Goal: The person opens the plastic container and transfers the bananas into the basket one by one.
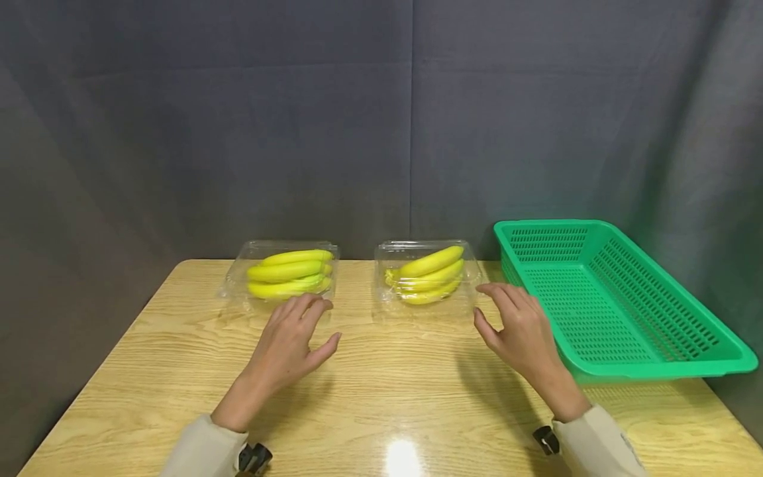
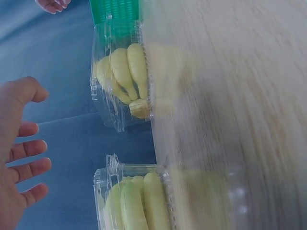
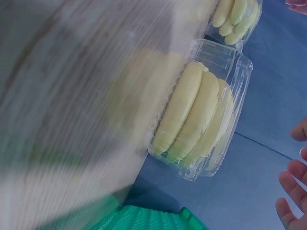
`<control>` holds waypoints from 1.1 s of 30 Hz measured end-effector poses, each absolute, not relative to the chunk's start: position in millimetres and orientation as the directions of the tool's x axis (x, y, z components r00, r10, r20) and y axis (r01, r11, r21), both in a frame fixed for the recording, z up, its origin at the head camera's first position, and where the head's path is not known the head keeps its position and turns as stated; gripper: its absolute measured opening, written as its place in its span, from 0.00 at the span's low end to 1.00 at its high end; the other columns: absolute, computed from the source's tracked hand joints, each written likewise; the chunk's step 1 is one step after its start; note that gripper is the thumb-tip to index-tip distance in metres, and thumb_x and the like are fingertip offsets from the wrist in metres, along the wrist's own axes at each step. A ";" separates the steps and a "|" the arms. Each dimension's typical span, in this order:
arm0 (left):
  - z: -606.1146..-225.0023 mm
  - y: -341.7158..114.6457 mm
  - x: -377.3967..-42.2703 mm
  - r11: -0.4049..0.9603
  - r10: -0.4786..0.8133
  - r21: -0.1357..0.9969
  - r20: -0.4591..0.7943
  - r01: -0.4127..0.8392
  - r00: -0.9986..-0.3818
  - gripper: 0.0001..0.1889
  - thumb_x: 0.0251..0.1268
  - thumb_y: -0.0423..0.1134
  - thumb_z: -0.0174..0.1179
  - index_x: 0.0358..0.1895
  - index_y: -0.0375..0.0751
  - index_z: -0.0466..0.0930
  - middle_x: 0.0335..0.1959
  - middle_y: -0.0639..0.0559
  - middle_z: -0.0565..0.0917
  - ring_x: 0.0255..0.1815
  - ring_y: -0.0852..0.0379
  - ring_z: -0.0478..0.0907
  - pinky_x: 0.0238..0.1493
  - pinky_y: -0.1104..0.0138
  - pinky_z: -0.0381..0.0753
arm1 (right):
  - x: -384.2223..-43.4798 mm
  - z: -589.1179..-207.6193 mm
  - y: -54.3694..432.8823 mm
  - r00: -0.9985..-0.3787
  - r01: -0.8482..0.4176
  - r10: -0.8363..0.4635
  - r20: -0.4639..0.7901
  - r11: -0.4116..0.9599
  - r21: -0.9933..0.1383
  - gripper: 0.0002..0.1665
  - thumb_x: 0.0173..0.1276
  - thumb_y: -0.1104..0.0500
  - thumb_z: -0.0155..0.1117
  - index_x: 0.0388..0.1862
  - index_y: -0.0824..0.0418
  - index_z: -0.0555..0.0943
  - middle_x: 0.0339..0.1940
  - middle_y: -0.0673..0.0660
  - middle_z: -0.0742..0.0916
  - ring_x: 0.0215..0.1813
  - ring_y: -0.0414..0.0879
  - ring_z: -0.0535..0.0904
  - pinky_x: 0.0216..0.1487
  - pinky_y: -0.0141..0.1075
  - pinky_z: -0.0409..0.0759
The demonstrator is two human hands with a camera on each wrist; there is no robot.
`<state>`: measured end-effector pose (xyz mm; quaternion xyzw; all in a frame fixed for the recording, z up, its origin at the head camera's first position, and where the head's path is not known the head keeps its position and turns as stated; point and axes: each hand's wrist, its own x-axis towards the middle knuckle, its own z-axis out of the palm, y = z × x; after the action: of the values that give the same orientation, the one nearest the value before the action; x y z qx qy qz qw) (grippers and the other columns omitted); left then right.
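Two clear plastic clamshell boxes stand side by side at the back of the wooden table, each holding yellow bananas. My left hand (image 1: 290, 341) hovers in front of the left clamshell box (image 1: 235, 281), fingers loosely bent and thumb spread to the right. Its bananas (image 1: 286, 271) lie in a stack. Before the right clamshell box (image 1: 387, 248), with its bunch of bananas (image 1: 430, 275), my right hand (image 1: 517, 328) is raised at the near right corner, thumb and fingers apart. Both hands hold nothing. In the right wrist view the lid of the right box (image 3: 242, 81) is down.
A green slotted plastic basket (image 1: 656, 368) stands at the right of the table, close beside my right hand. The wooden table (image 1: 381, 391) ends at a dark grey curtain (image 1: 298, 132) behind the boxes.
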<state>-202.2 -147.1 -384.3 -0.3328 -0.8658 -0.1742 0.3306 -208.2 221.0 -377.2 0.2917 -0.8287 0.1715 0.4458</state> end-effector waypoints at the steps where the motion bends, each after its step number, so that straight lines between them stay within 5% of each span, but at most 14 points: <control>1: -384.4 -147.0 -202.4 0.718 0.459 0.080 0.693 0.692 -0.556 0.21 0.56 0.46 0.63 0.48 0.36 0.77 0.44 0.44 0.78 0.44 0.44 0.75 0.41 0.51 0.75 | -208.9 -377.0 221.5 -0.432 -0.635 -0.330 0.840 0.772 -0.023 0.18 0.60 0.58 0.60 0.46 0.66 0.81 0.39 0.61 0.85 0.38 0.58 0.80 0.29 0.51 0.76; 17: -381.9 -139.8 -210.5 0.696 0.462 0.081 0.710 0.713 -0.531 0.18 0.56 0.43 0.64 0.46 0.36 0.77 0.43 0.45 0.78 0.42 0.44 0.74 0.37 0.53 0.75 | -217.8 -376.1 225.0 -0.418 -0.621 -0.290 0.861 0.783 -0.038 0.15 0.54 0.63 0.64 0.43 0.65 0.82 0.36 0.60 0.84 0.35 0.58 0.80 0.28 0.53 0.74; 33: -382.0 -131.2 -216.4 0.695 0.475 0.080 0.694 0.714 -0.541 0.16 0.56 0.38 0.65 0.46 0.35 0.78 0.41 0.46 0.79 0.42 0.45 0.75 0.42 0.54 0.76 | -220.4 -390.1 227.0 -0.469 -0.613 -0.292 0.833 0.787 -0.069 0.15 0.55 0.63 0.65 0.43 0.66 0.82 0.36 0.61 0.85 0.36 0.59 0.80 0.28 0.50 0.75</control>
<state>-216.4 -131.2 -382.0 -0.3463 -0.8590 -0.1802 0.3314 -220.4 227.0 -390.1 0.2703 -0.8373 0.1828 0.4386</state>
